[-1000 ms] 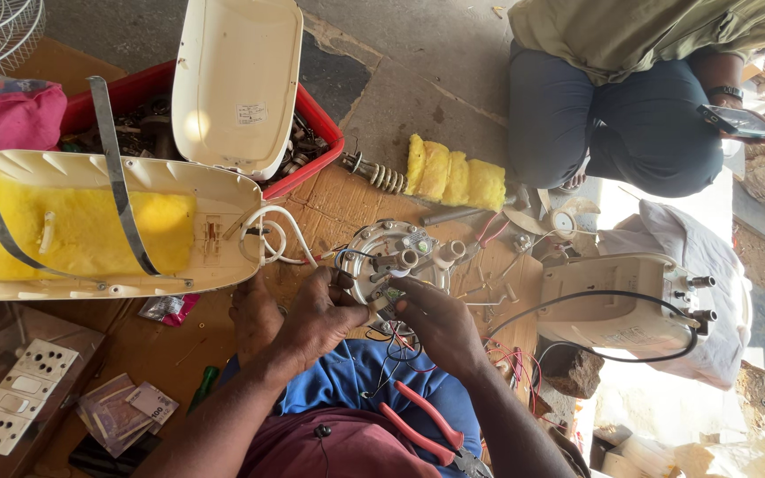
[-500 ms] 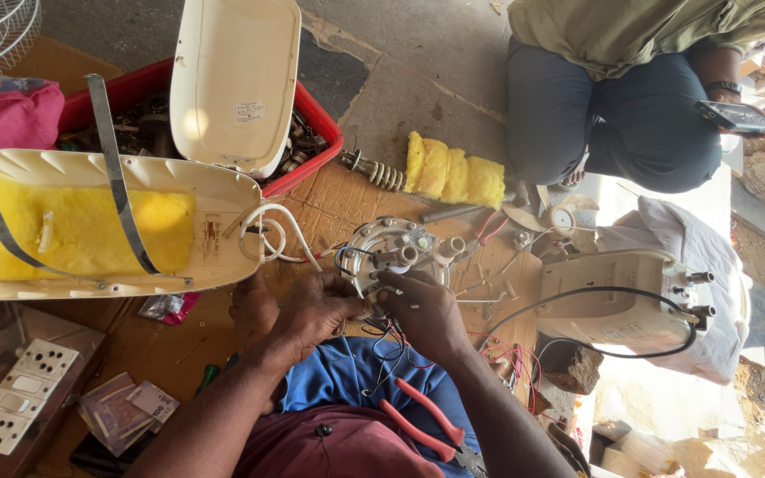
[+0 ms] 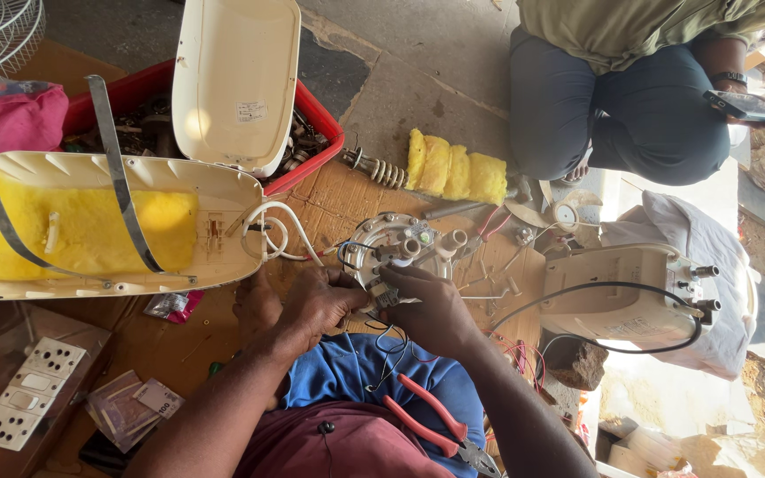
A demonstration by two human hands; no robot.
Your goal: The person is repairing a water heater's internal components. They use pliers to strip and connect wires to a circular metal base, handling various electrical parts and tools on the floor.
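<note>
A round metal heater plate (image 3: 400, 250) with short pipes and loose wires lies on a cardboard sheet in front of my knees. My left hand (image 3: 316, 303) pinches wires at the plate's near left edge. My right hand (image 3: 427, 305) grips a small connector and wires at its near edge. Both hands touch the plate. An opened cream water-heater shell (image 3: 108, 221) with yellow foam inside lies to the left. White wires run from it toward the plate.
A red bin (image 3: 312, 133) of parts holds a cream cover (image 3: 236, 80). Red-handled pliers (image 3: 431, 425) rest on my lap. A second cream heater unit (image 3: 626, 292) sits right. White switch plates (image 3: 19, 394) lie at lower left. Another person (image 3: 630, 88) sits beyond, holding a phone.
My hands have stayed on the plate's near edge, with the fingers shifting slightly on the wires. Nothing else has moved.
</note>
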